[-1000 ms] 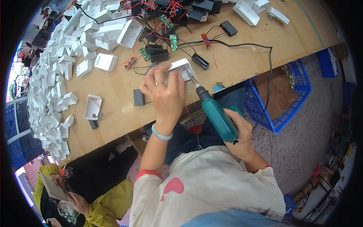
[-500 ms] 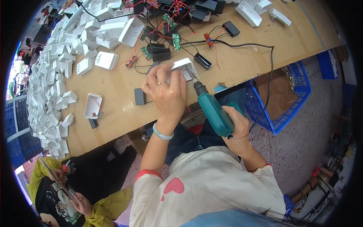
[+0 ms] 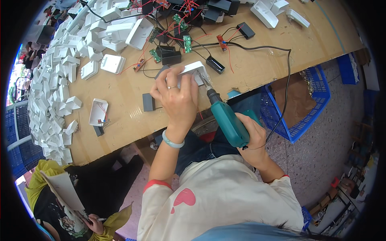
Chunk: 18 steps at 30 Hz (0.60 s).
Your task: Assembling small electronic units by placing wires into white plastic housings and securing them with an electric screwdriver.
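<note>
**Pad [image 3: 64, 190] of the co-worker [image 3: 44, 205] at lower left has swung round since the earlier frame**

In the head view, the left hand [image 3: 177, 94] and right hand [image 3: 253, 130] stay almost where they were. The left fingers grasp a white case [image 3: 196, 66] over the tabletop [image 3: 124, 92], near its front edge; whether they pinch anything inside is hidden. The right fingers are wrapped round a green power tool [image 3: 228, 122], its tip reaching into the case; contact cannot be made out.

At left, an open white box [image 3: 95, 108] holds a small circuit board and red wires, with a black block [image 3: 98, 130] against its lower end. A blue basket [image 3: 309, 120], beyond the front edge at right, has brown cardboard [image 3: 291, 96] in it.

Brown surface shows between the left hand and the heap of white casings [image 3: 52, 96], with one dark block [image 3: 148, 102] just beside the wrist. Black boxes [image 3: 219, 8] and green boards [image 3: 187, 44] crowd the far side. A black cable [image 3: 265, 47] crosses the right part and drops over the edge. Below lies speckled floor [image 3: 313, 160].
</note>
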Available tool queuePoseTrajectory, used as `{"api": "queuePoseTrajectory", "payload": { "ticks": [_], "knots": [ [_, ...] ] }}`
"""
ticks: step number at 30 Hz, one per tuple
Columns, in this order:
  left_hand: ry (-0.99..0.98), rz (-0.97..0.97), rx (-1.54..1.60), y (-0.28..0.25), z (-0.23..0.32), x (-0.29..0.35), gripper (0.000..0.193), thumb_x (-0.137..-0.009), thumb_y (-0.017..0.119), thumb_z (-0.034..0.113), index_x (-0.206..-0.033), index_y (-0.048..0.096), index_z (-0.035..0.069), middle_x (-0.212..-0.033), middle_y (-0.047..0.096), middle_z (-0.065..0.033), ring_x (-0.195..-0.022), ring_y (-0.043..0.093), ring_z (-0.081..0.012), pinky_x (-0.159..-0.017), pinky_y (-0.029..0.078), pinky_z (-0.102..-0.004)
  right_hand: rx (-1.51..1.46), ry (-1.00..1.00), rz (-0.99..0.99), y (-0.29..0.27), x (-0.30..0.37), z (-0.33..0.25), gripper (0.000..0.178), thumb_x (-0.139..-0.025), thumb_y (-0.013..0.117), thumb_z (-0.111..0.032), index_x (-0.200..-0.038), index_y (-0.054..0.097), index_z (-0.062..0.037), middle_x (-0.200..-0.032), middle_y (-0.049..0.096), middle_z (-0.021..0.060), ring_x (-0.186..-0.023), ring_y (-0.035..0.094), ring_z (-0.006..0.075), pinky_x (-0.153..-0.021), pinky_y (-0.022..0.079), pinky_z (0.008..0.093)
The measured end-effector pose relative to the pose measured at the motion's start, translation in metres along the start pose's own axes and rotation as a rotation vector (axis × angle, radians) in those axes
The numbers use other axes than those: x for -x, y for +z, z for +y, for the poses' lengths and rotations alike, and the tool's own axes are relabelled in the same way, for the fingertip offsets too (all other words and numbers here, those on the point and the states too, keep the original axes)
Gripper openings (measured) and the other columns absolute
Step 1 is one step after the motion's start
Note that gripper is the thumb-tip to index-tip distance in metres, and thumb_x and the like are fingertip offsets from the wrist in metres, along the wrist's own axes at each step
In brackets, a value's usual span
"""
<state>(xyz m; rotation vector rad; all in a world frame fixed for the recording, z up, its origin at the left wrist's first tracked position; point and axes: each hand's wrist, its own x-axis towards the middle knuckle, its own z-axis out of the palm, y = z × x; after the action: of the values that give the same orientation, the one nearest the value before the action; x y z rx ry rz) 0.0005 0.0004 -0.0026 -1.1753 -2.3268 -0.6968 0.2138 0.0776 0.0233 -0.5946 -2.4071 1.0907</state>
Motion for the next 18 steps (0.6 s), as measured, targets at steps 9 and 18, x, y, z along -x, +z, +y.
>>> {"api": "queuePoseTrajectory", "payload": {
  "ticks": [9,18],
  "knots": [
    [-0.005,0.001,0.028,-0.001,0.001,0.001,0.010,-0.084,0.075,0.013,-0.091,0.070,0.008,-0.120,0.065,-0.0038,-0.120,0.055,-0.0299,-0.098,0.033,-0.0480,-0.040,0.013,-0.006,-0.006,0.003,-0.005,0.052,-0.076,0.077,0.001,-0.126,0.063,0.0031,-0.108,0.071,0.0191,-0.091,0.071,0.0360,-0.077,0.056,0.0374],
    [0.005,0.003,0.019,-0.001,0.001,-0.002,0.012,-0.083,0.077,0.014,-0.090,0.070,0.007,-0.120,0.065,-0.0035,-0.119,0.055,-0.0303,-0.098,0.033,-0.0478,-0.077,-0.008,-0.005,-0.012,0.006,-0.006,0.049,-0.078,0.076,-0.001,-0.124,0.063,0.0046,-0.106,0.070,0.0197,-0.088,0.072,0.0345,-0.077,0.055,0.0363]
  ]
}}
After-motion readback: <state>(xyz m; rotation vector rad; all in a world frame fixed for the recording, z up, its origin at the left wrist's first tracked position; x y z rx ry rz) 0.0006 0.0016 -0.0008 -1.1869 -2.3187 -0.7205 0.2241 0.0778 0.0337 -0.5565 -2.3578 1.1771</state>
